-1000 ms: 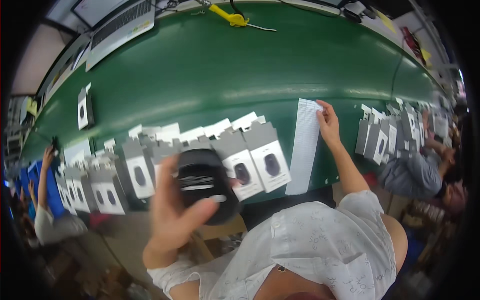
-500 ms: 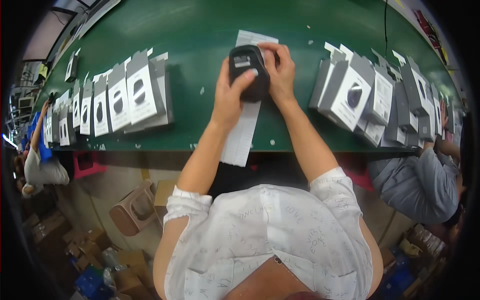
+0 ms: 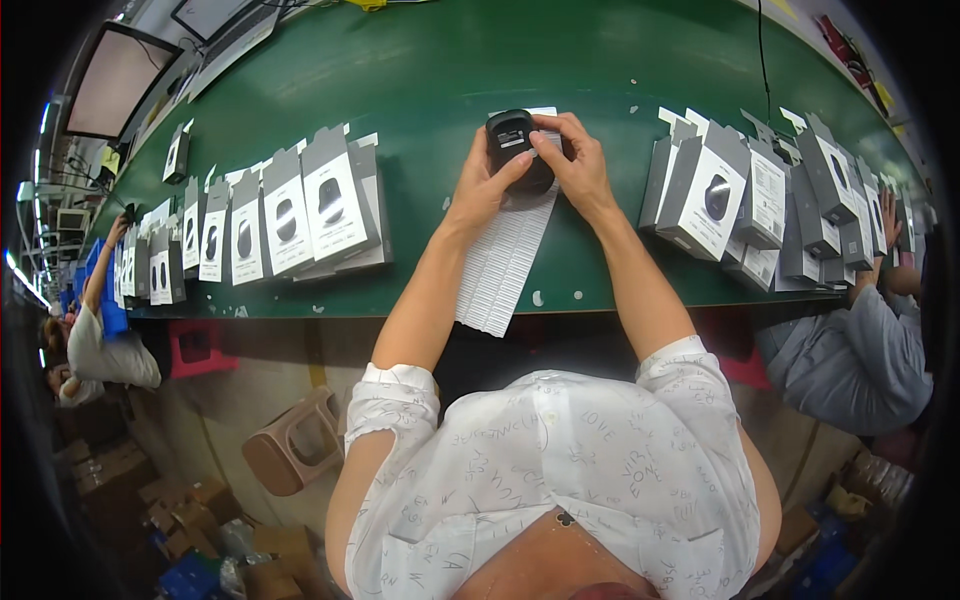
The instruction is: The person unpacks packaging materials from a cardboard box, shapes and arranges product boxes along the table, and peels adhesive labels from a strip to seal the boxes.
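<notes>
A black computer mouse [image 3: 508, 125] is held underside up over the table, with a small pale label on its dark base. My left hand [image 3: 487, 182] wraps round its left side, the thumb lying across the underside. From the right my right hand [image 3: 578, 168] grips it too, its thumb pressed on the base near the label and its fingers curled behind the far edge. Below the mouse a long white sheet of narrow label strips [image 3: 505, 262] lies on the green table [image 3: 420, 75], reaching over the front edge.
Rows of open-topped grey and white boxes stand left [image 3: 330, 205] and right [image 3: 705, 195]. At the far left are a monitor [image 3: 120, 75] and a blue bin [image 3: 115, 310]. Co-workers sit at both sides, one in a grey top [image 3: 850, 360]. A brown stool [image 3: 292, 445] is on the floor.
My right thumb has come down onto the mouse's underside, where the right fingers were at its far right edge before. The whole view has shifted, showing more of the left side.
</notes>
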A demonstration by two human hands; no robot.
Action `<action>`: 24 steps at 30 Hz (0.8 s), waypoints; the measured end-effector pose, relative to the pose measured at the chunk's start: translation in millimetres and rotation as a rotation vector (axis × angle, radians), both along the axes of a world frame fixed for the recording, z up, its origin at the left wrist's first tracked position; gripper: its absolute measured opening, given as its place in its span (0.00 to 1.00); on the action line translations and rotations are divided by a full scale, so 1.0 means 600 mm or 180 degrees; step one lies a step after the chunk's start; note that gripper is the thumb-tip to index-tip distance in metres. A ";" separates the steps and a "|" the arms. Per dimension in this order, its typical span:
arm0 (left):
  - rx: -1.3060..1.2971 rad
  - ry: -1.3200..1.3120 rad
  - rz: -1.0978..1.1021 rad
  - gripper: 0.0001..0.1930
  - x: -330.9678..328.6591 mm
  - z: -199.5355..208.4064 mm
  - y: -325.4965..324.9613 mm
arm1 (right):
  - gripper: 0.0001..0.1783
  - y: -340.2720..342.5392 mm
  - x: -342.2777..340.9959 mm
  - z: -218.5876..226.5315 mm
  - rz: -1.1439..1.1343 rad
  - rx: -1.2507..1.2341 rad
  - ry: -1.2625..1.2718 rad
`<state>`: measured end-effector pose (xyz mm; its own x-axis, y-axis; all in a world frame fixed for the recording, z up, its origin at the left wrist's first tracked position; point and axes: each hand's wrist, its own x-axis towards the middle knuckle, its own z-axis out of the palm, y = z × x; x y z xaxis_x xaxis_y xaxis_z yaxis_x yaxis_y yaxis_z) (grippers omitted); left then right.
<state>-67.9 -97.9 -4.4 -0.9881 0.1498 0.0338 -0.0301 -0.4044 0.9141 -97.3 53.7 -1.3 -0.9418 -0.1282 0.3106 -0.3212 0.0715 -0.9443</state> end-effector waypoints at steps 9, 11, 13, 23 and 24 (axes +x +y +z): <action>0.0016 -0.0045 -0.0110 0.25 -0.008 0.005 -0.007 | 0.17 -0.010 -0.006 -0.006 -0.0033 0.0020 -0.0177; -0.0011 -0.0041 -0.0106 0.25 -0.007 0.008 -0.009 | 0.17 -0.011 -0.004 -0.003 -0.0023 0.0011 -0.0208; -0.0037 -0.0041 -0.0103 0.26 -0.005 0.011 -0.008 | 0.17 -0.011 -0.003 0.000 -0.0015 0.0003 -0.0242; 0.0018 -0.0111 -0.0124 0.26 -0.001 0.017 -0.010 | 0.16 -0.010 -0.002 -0.004 0.0004 -0.0046 -0.0280; 0.0013 -0.0123 -0.0147 0.26 0.000 0.019 -0.010 | 0.16 -0.009 -0.002 -0.006 -0.0028 -0.0047 -0.0282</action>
